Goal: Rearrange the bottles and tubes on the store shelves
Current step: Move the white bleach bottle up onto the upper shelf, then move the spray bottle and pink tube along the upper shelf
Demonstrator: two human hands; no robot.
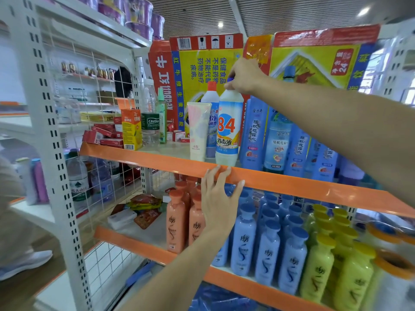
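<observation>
The right hand (243, 75) grips the cap of the white "84" 消毒液 bottle (228, 129) standing below it on the orange-edged shelf (292, 184). The left hand (219, 198), fingers spread open, rests against that edge; a pale tube (198, 130) stands above it.

Cap of the 84 disinfectant bottle (229, 129) mostly covered by the right hand (243, 76); only a sliver of blue shows. Left hand (219, 205) hides the tops of the nearest blue shampoo bottles (268, 248). Orange-capped cleaner bottle (210, 102): label half hidden behind the white tube (198, 129). Yellow bottles (352, 279) cut by the lower edge (label print unreadable). Far-left shelving (27, 180) blurred.
</observation>
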